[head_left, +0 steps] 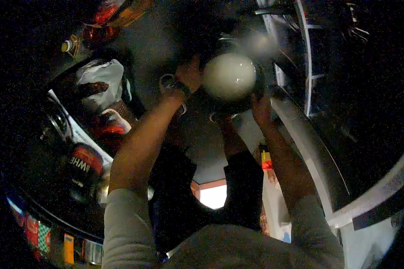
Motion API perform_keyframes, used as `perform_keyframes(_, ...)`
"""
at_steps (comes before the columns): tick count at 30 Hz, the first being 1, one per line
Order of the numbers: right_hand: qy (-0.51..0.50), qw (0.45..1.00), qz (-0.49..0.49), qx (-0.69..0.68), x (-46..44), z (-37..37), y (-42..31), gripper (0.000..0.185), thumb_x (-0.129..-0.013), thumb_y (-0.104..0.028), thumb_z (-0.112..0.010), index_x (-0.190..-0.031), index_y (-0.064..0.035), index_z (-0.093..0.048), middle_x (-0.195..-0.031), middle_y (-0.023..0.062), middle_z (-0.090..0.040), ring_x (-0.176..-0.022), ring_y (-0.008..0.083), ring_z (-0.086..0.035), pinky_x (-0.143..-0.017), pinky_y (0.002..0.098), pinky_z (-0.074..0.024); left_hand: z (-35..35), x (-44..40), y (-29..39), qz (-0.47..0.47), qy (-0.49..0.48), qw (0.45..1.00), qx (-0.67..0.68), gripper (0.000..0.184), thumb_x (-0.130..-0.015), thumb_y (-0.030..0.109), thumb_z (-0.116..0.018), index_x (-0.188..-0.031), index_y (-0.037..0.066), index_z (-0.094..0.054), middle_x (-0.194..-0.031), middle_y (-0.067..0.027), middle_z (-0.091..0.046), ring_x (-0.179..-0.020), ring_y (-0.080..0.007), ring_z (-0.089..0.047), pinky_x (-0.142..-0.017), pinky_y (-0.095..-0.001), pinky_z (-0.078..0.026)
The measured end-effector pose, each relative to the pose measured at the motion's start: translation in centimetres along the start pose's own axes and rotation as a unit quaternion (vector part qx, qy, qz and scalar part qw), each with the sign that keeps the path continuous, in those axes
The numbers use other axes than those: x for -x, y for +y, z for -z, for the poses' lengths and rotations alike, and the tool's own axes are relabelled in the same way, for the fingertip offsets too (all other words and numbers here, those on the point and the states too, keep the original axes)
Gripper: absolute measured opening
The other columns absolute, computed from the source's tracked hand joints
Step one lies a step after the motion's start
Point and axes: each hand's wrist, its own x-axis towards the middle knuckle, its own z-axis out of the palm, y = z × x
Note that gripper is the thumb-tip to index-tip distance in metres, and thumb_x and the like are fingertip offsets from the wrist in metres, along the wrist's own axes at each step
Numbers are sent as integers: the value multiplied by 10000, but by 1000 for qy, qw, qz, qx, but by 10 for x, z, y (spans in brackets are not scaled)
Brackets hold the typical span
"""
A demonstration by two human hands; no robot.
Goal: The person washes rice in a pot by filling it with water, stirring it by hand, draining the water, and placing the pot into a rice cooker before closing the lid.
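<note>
A round dark-rimmed pot (256, 71) full of a pale creamy liquid (229, 76) sits in front of me, above the floor or a low surface; I cannot tell which. At its left side is my left hand (189, 75), fingers curled in against the rim and partly lost in shadow. My right hand (261, 110) grips the lower right side of the pot, its fingertips hidden by the dark wall. A dark band circles my left wrist. The pot's base is too dark to make out.
On the left stand a crumpled whitish plastic bag (104, 80), a dark container with a red label (86, 163) and a yellow-capped bottle (67, 46). Along the right runs a rack with pale rails (309, 67). My feet (224, 117) are just below the pot.
</note>
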Motion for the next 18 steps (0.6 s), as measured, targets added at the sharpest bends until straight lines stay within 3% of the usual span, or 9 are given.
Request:
perform_keyframes(3, 40, 994, 28, 97, -29, -27, 40, 535, -889, -311, -572, -1274, 36, -439, -1180, 286, -523, -1090, 444, -499, -944, 465, -404, -22, -37, -9, -29, 32, 998, 41, 572, -890, 433, -489, -1286, 25, -425, -990, -253, -634, -911, -382, -631, -804, -480, -510)
perform_keyframes(5, -87, 988, -50, 119, -44, -30, 54, 450, -890, -356, -558, -1087, 49, -553, -1010, 269, -579, -937, 440, -555, -845, 481, -452, -36, -56, -8, -14, 51, 999, 7, 557, -895, 421, -483, -1273, 16, -432, -1017, -244, -629, -924, -383, -628, -809, -483, -509)
perform_keyframes(7, -55, 988, -47, 135, -51, -39, 59, 412, -889, -359, -557, -1012, 34, -579, -928, 245, -588, -855, 426, -567, -792, 478, -466, -47, -71, -12, 0, 70, 997, -29, 542, -900, 409, -478, -1260, 7, -438, -1044, -235, -625, -936, -384, -624, -814, -486, -507)
perform_keyframes(8, -21, 987, -44, 152, -54, -45, 65, 387, -888, -361, -556, -937, 20, -605, -845, 221, -597, -774, 413, -579, -740, 474, -480, -45, -78, -13, 2, 18, 999, -33, 527, -900, 400, -479, -1249, 6, -444, -1063, -232, -619, -950, -391, -618, -818, -486, -506)
perform_keyframes(9, -7, 986, -35, 161, -59, -42, 62, 382, -884, -359, -559, -936, 17, -608, -847, 219, -599, -775, 409, -581, -742, 475, -480, -34, -80, -11, -5, -22, 999, -31, 512, -900, 391, -479, -1237, 6, -450, -1081, -228, -614, -964, -398, -612, -823, -485, -504)
perform_keyframes(15, -34, 987, -12, 155, -82, -51, 75, 357, -862, -347, -577, -929, 1, -624, -859, 204, -615, -787, 389, -593, -756, 475, -483, -59, -104, -27, -40, 25, 998, 36, 435, -909, 334, -478, -1194, 5, -454, -1072, -228, -615, -967, -386, -613, -833, -466, -505)
perform_keyframes(18, -35, 987, 1, 154, -87, -51, 73, 345, -850, -341, -586, -926, -7, -633, -865, 197, -622, -793, 379, -600, -763, 475, -484, -68, -115, -38, -39, 0, 999, 35, 417, -903, 327, -490, -1193, 27, -482, -1083, -219, -615, -977, -388, -609, -833, -490, -503)
